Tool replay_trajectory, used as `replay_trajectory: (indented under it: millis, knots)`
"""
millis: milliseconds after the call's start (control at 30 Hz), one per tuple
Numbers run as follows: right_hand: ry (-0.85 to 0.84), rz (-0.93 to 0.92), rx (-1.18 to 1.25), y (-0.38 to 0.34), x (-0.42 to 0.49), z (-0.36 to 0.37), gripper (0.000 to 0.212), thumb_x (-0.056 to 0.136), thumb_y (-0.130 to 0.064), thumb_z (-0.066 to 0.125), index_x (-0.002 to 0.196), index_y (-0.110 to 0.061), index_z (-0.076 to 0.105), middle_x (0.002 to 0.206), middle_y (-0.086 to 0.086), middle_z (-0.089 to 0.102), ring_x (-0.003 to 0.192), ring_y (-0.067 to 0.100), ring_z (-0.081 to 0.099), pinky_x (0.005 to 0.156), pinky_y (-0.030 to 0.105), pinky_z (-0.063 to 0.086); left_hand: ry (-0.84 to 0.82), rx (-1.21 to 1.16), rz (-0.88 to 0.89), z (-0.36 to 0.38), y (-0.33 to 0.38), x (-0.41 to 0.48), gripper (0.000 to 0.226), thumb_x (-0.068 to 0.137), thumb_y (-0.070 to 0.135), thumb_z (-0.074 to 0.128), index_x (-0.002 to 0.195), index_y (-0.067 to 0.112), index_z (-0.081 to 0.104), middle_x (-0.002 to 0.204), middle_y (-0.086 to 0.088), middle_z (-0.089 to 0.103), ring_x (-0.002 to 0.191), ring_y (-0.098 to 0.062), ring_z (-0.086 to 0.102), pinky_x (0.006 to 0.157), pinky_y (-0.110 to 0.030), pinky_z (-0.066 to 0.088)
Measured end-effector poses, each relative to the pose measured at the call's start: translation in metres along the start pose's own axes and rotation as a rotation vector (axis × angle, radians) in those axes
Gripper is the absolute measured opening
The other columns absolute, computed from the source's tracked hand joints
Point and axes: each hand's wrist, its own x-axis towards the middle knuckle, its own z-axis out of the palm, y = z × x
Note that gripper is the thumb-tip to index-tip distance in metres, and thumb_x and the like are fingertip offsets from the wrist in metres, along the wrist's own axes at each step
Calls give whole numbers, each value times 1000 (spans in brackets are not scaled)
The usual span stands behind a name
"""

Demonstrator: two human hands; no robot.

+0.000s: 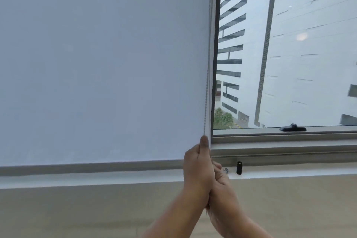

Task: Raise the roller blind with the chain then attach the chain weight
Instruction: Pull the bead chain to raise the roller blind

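A pale grey roller blind (104,63) covers the left window, with its bottom bar (92,168) low, just above the sill. A thin bead chain (207,83) hangs down the blind's right edge. My left hand (198,168) is closed around the chain at the blind's lower right corner, thumb pointing up. My right hand (222,185) sits just below and behind it, fingers curled on the chain as well. A small black cylinder, the chain weight (239,167), stands upright on the sill to the right of my hands.
The white sill (116,178) runs across the view, with a beige wall below it. At right, the uncovered window pane shows buildings outside. A black window handle (292,128) lies on the grey frame (280,141). A small metal fitting (226,170) sits beside my right hand.
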Motion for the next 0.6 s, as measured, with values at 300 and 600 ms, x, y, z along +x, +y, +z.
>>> replay_trajectory:
  millis: [300, 600]
  knots:
    - [-50, 145, -295, 20, -7, -18, 16, 83, -7, 50, 77, -10, 65, 63, 9, 53, 46, 15, 41, 45, 25, 31, 40, 137, -72, -14, -40, -1, 57, 98, 50, 46, 50, 20, 36, 44, 7, 40, 49, -16, 44, 56, -33, 37]
    - [31, -53, -884, -49, 28, -14, 25, 83, 2, 50, 83, -13, 71, 73, 1, 76, 72, 13, 71, 69, 31, 55, 30, 191, 43, -30, -38, -16, 57, 100, 50, 38, 53, 21, 51, 41, 5, 49, 49, -13, 58, 52, -29, 43]
